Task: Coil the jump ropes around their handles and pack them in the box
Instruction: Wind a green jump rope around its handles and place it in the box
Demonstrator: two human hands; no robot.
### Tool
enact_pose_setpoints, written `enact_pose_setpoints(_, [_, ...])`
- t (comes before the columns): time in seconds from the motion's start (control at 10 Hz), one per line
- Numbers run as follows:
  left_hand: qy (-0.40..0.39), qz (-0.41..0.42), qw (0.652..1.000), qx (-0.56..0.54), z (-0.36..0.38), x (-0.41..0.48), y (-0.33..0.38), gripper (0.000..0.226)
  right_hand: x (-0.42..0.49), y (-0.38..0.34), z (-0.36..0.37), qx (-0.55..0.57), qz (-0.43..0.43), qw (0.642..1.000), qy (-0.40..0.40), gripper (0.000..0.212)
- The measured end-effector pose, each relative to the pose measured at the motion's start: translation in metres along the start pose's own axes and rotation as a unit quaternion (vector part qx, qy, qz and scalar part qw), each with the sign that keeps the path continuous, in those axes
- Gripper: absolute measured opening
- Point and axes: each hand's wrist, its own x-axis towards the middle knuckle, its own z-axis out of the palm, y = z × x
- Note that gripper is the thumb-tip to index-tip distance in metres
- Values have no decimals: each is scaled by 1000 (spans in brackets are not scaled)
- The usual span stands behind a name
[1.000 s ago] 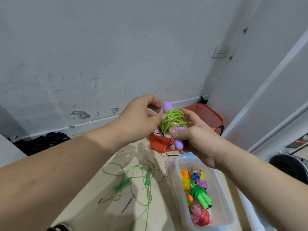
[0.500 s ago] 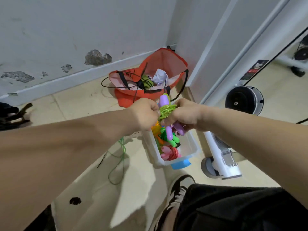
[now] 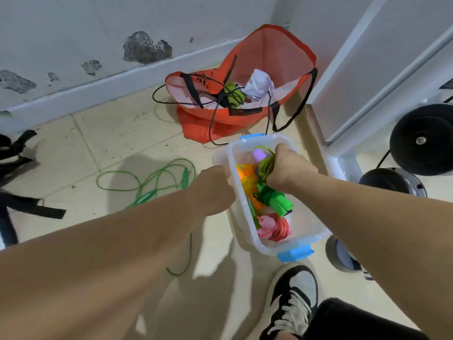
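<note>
A green rope (image 3: 147, 182) lies uncoiled on the floor (image 3: 117, 143) left of the box (image 3: 241, 212), yet to be done. The left hand (image 3: 215, 190) sits at the box's left rim, fingers hidden, so I can't tell its grip. Several wound bundles (image 3: 272, 204) are packed inside. The right hand (image 3: 286, 168) clutches the purple-handled rope (image 3: 266, 165), its yellow-green cord wound tight, at the box's far end.

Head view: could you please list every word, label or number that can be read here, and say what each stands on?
"HOME": top line of the black label on the orange bag. The line under it is too blurred to read with certainty.
Black print on the bag's folded rim: creased, not readable.
Dark sticker at the right edge: cut off, not readable.
Box: no text visible.
</note>
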Motion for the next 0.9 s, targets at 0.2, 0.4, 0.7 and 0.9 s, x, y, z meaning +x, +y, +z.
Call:
enact_pose_setpoints(0.2, [-16, -48, 999, -3, 13, 3, -42, 41, 5, -13, 13, -71, -21, 997, 23, 68])
enact_pose_setpoints(0.4, [-14, -72, 997, 0, 4, -25, -72, 42, -22, -25, 25, -24, -59, 997, -45, 75])
enact_pose_setpoints(0.7, [-8, -34, 998, 52, 3, -56, -80, 37, -56, -69, 10, -134, -108, 985, -29, 65])
enact_pose_setpoints(0.9, [-51, -74, 989, 121, 13, -93, -124, 32, -75, -144, 31, -3, -231, 968, -97, 28])
